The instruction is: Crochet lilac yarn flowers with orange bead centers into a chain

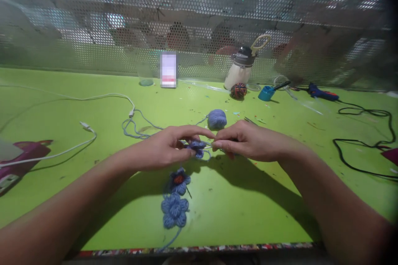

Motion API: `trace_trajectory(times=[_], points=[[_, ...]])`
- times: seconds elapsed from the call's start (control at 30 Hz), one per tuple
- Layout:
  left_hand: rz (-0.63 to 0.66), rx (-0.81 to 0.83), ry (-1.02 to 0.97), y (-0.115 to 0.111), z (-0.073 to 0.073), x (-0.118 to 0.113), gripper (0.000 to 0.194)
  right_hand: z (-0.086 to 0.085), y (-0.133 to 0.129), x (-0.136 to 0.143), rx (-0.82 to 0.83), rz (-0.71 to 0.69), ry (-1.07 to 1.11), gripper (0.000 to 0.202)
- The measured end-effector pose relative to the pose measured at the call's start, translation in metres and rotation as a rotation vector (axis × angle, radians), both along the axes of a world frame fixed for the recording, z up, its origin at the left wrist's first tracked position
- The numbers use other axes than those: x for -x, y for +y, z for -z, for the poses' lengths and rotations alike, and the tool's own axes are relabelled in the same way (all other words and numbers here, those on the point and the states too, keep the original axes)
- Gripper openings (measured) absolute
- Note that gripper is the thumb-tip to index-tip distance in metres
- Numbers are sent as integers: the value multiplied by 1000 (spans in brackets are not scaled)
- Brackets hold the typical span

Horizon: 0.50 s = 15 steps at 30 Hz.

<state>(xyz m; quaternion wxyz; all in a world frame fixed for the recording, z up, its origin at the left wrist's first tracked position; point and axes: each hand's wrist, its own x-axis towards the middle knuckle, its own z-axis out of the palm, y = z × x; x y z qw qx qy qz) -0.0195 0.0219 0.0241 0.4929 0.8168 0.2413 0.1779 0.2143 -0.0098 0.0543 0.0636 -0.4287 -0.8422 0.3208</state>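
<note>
Head view: left hand [166,147] pinches half-hidden blue crochet [198,145]; right hand [245,140], at its three o'clock, grips — probably — a hook [208,147].

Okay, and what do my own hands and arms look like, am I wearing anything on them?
Your left hand and right hand show no gloves, rings or watch. No sleeve shows on the left forearm or right forearm.
</note>
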Motion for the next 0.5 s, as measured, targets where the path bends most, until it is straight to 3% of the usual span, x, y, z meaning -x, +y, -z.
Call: trace_trajectory(times=[0.23, 0.5], points=[[90, -66, 46, 0, -11, 2, 32, -1, -1, -1, 14, -87, 25, 34], [33, 215, 73, -2, -8, 1, 21, 0, -1, -4, 15, -132, 86, 32]])
